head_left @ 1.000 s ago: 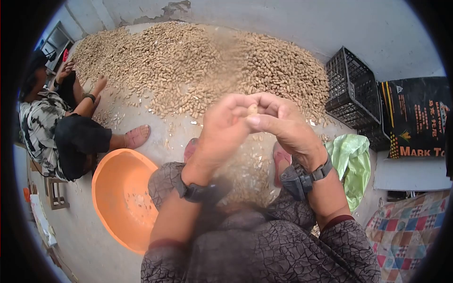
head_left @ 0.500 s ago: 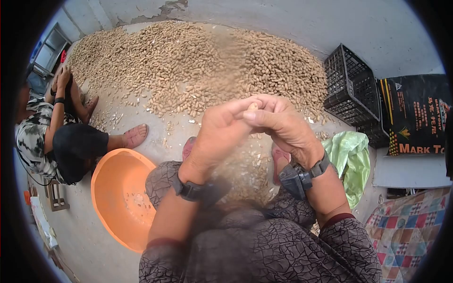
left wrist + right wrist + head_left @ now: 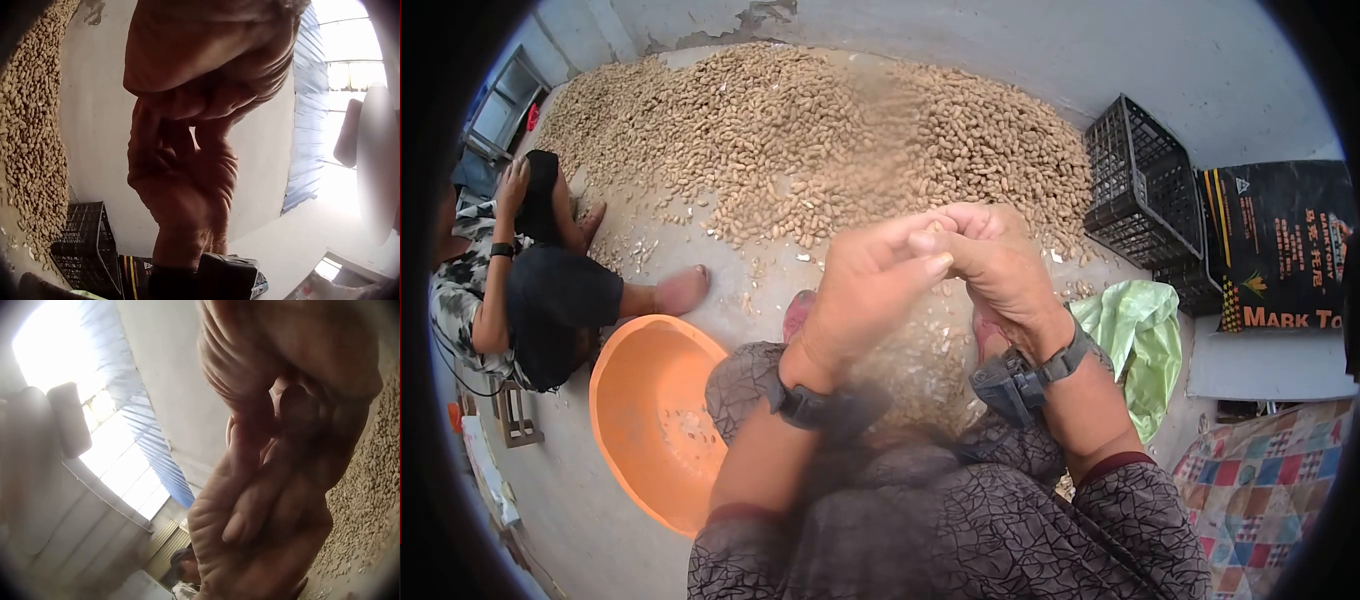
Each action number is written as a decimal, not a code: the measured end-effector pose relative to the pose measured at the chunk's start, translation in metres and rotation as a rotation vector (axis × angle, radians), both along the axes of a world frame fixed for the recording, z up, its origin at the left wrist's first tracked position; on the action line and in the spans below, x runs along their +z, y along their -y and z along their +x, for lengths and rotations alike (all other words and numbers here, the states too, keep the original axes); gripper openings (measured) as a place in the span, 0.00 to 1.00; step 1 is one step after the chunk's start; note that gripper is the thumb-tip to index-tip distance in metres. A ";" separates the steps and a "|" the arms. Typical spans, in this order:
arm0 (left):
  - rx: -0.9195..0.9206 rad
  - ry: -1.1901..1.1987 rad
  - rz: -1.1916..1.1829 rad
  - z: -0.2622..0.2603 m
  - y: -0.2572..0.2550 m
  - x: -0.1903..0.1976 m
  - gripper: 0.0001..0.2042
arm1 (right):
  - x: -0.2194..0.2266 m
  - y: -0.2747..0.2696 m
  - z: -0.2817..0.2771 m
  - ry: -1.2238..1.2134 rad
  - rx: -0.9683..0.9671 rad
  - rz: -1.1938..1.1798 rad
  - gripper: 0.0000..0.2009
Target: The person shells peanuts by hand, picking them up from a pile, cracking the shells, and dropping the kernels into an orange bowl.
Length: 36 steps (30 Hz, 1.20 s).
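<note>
In front of the chest, above the floor, both hands meet fingertip to fingertip. The left hand (image 3: pixel 868 285) and the right hand (image 3: pixel 1012 272) pinch a small pale peanut (image 3: pixel 936 227), mostly covered by the fingers. The left thumb points across under the right thumb. From the left wrist view, the left hand (image 3: pixel 212 56) fills the top and the right hand (image 3: pixel 187 194) rises from below with curled fingers. In the right wrist view, the right hand (image 3: pixel 300 350) is above and the left hand (image 3: pixel 269 519) below; the peanut is hidden there.
A wide heap of peanuts (image 3: pixel 780 140) lies along the wall. An orange basin (image 3: pixel 615 420) stands left, near another seated person (image 3: pixel 550 300). Black crates (image 3: pixel 1145 195), a green bag (image 3: pixel 1135 345) and a black printed sack (image 3: pixel 1285 250) are at right. Shell bits (image 3: pixel 920 370) litter the floor between the feet.
The pale peanut, plainer to see before, is now mostly covered by the fingers. My left thumb has come out below the right thumb. The other person's raised hands have shifted.
</note>
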<state>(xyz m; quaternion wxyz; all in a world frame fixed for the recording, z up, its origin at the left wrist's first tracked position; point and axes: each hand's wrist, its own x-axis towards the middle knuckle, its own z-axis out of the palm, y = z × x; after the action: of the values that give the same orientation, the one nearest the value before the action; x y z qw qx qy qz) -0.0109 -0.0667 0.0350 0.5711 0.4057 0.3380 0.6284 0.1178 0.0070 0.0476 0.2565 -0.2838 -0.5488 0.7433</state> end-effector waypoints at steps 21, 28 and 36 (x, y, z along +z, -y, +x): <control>-0.046 0.199 -0.085 -0.012 0.002 0.000 0.15 | -0.007 -0.006 -0.003 0.003 -0.004 0.209 0.09; 0.065 0.132 -0.120 -0.005 -0.002 -0.001 0.13 | -0.013 -0.004 -0.006 0.111 -0.011 0.352 0.08; 0.330 -0.189 -0.063 0.000 -0.001 -0.002 0.10 | 0.020 -0.004 0.003 0.045 0.088 0.074 0.09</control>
<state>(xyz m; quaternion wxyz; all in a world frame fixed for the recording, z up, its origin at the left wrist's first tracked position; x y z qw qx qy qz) -0.0106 -0.0655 0.0333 0.4386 0.3839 0.4717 0.6616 0.1210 0.0112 0.0681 0.2215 -0.2664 -0.5935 0.7264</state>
